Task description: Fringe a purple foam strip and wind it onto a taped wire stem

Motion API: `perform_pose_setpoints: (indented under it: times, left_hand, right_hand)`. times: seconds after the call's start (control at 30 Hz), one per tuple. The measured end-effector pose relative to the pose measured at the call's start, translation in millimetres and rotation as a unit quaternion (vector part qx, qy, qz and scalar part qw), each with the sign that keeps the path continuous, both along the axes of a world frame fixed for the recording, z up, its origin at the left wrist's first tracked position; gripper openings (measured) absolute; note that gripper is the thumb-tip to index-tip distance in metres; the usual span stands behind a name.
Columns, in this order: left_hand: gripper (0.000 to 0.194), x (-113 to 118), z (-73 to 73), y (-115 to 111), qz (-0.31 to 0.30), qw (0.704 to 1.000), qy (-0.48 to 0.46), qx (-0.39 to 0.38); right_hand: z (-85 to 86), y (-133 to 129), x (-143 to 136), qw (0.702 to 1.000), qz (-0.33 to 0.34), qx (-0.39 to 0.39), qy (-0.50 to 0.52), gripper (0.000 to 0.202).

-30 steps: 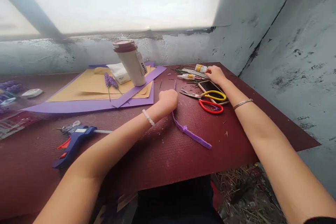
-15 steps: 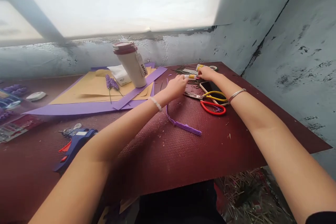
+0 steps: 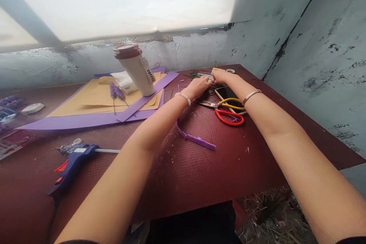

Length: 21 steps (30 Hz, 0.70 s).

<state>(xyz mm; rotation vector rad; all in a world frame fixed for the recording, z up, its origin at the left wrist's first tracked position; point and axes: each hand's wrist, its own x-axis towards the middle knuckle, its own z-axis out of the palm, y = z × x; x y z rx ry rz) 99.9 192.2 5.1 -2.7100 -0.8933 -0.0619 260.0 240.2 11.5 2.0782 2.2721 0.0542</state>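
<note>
My left hand (image 3: 199, 86) reaches to the back of the table, fingers bent together over a pile of thin dark green stems (image 3: 197, 74). What lies in its fingers is hidden. Beside it, my right hand (image 3: 221, 77) is closed around a small white-and-yellow tube (image 3: 214, 69), mostly covered by the fingers. Below the right wrist lie a phone (image 3: 225, 92) and scissors (image 3: 213, 105) with one red and one yellow handle, overlapping the phone. A purple fuzzy strip (image 3: 197, 140) curves across the table from under my left wrist.
A coffee cup (image 3: 137, 70) stands on purple (image 3: 71, 122) and tan paper (image 3: 88, 97), near a tissue pack (image 3: 126, 82) and purple flower sprigs (image 3: 116, 91). The blue glue gun (image 3: 76, 164) lies left of my left forearm. A tape roll (image 3: 230, 71) sits behind my right hand.
The white-and-yellow tube by my left fingers is now out of sight. My left hand has moved slightly right, closer to my right hand. The view has shifted a little.
</note>
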Motion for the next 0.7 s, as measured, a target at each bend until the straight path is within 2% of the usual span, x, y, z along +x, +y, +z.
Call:
perform_pose_setpoints:
  times: [0.1,0.33,0.43,0.57,0.7]
  left_hand:
    - [0.038,-0.3,-3.0,1.4,0.001,1.000,-0.003,-0.002]
    - [0.039,-7.9,-9.1,0.9,0.036,0.999,-0.031,-0.007]
    - [0.036,-12.3,-10.0,2.9,0.031,0.999,-0.041,-0.013]
    - [0.031,-14.5,-11.3,5.2,0.014,0.998,-0.052,-0.017]
    - [0.033,-10.1,-9.2,7.1,0.039,0.997,-0.062,-0.005]
  right_hand:
    - [-0.3,0.6,0.9,1.000,-0.003,0.009,-0.002,0.033]
    - [-0.5,-5.1,8.0,0.999,-0.006,0.042,0.008,0.031]
    - [1.8,-7.6,9.5,0.999,-0.008,0.047,0.017,0.034]
    - [3.3,-7.8,7.5,0.999,-0.018,0.043,0.021,0.034]
    - [3.6,-4.2,2.7,0.999,-0.038,0.024,0.010,0.029]
